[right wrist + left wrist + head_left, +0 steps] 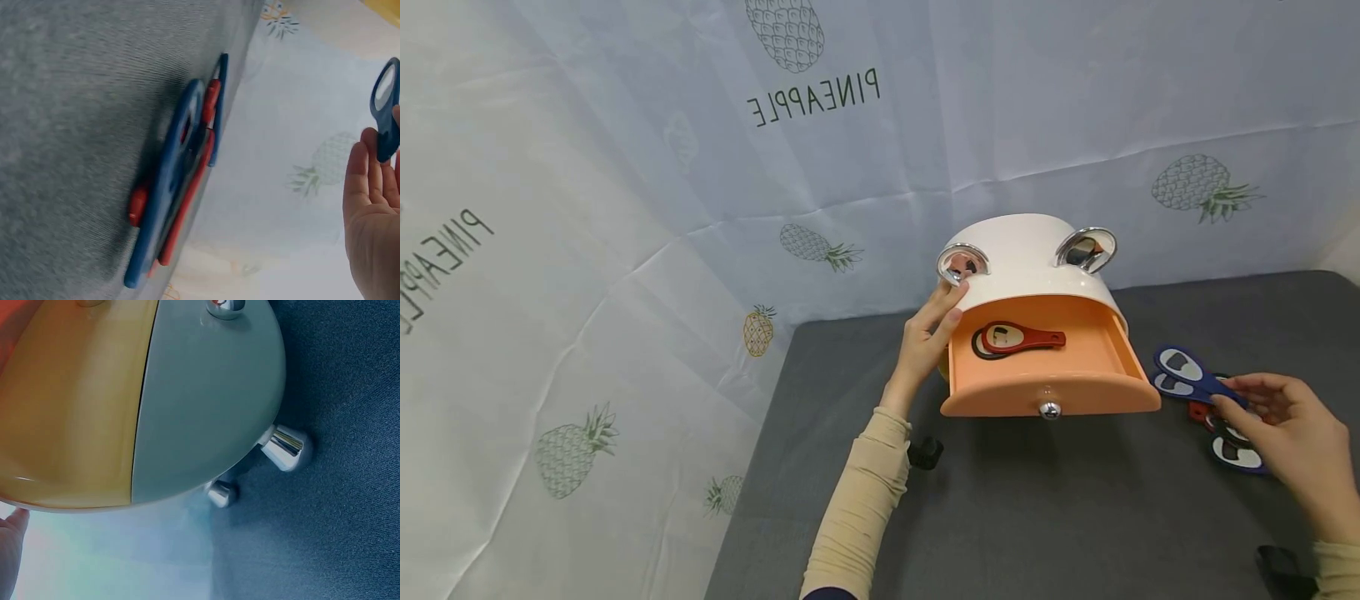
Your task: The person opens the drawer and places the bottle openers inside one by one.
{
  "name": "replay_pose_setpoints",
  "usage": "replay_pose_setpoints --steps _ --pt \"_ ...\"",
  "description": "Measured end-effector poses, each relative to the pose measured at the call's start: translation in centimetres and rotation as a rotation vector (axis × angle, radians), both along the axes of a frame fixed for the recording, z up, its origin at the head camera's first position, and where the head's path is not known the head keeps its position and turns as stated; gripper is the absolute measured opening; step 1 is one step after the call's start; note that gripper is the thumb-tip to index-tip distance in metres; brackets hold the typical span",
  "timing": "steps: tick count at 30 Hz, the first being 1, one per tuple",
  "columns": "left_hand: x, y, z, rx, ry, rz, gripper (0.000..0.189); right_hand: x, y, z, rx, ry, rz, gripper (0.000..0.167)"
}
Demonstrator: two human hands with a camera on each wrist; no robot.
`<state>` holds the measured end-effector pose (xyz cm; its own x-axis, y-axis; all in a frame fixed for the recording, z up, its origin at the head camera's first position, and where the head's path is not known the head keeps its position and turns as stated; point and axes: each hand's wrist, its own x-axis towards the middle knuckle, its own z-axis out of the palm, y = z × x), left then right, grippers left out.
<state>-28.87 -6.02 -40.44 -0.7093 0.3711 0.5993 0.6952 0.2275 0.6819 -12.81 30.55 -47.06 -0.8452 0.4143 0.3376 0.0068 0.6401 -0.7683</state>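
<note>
Pinches a blue bottle opener (1206,382) between nearly closed thumb and fingers of the right hand (1292,437), above other openers (1236,454) beside the orange drawer (1000,404). Rests the left hand (922,337), fingers loosely extended, thumb slightly apart, against the white box (1022,242).

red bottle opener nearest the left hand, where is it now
In the head view, the red bottle opener lies inside the open orange drawer, right of the left hand, overlapping a black-rimmed one.

Okay so we count one cabinet (1026,258), two shiny ears (964,264), one open drawer (1000,402) with two bottle openers (1026,337), two hands (921,346) (1303,437), one held blue opener (386,125), plus a right-side pile (161,194) too overlapped to tally.
</note>
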Motion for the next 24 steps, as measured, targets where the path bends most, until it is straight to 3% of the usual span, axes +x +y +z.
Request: replay_pose_setpoints --steps 3,7,13,18,24 --pt "0.0 0.0 0.0 0.0 -0.004 0.005 0.066 0.0 0.1 0.7 -0.077 0.096 0.075 0.038" --pt "0.0 0.1 0.1 0.001 -0.001 0.01 0.067 0.0 -0.1 1.2 -0.172 0.2 0.13 0.042" --pt "-0.1 0.1 0.1 0.0 0.01 0.013 0.065 0.3 -0.8 2.4 -0.251 0.314 0.078 0.048" --pt "-0.1 0.1 0.0 -0.009 0.007 0.02 0.064 0.5 -1.3 3.8 -0.311 0.36 0.069 0.048" --pt "0.1 0.0 0.1 -0.007 -0.006 0.021 0.065 0.9 -2.0 5.0 -0.283 0.39 0.058 0.05"
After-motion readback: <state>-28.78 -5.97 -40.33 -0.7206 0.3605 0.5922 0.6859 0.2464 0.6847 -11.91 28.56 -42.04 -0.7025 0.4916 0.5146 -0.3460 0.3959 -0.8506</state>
